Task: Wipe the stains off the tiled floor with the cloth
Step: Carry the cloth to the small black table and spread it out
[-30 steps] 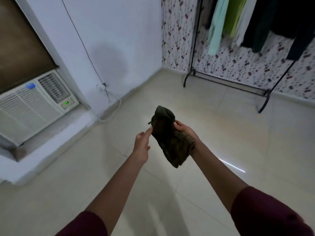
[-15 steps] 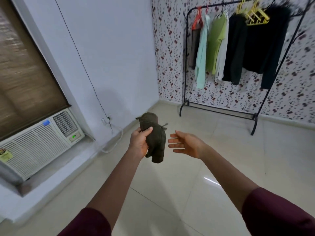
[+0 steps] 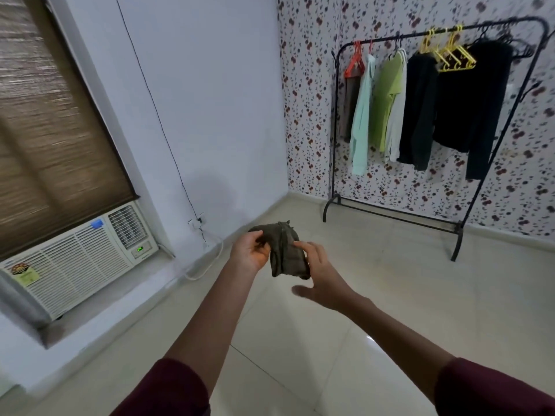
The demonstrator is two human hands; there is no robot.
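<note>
Cloth (image 3: 285, 250) is bunched up, held in the air above the floor (image 3: 390, 295), approx. mid-room. Left hand (image 3: 250, 253) pinches its top-left edge w/ thumb and fingers. Right hand (image 3: 321, 280) is spread loose, fingertips touching the cloth's right side, thumb hanging below. Rack (image 3: 339, 130) w/ clothes stands by the far wall.

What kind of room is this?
Probably a bedroom or dressing room at home: a clothes rack hung with shirts, flowery wallpaper, and a window air conditioner under a blind.
</note>
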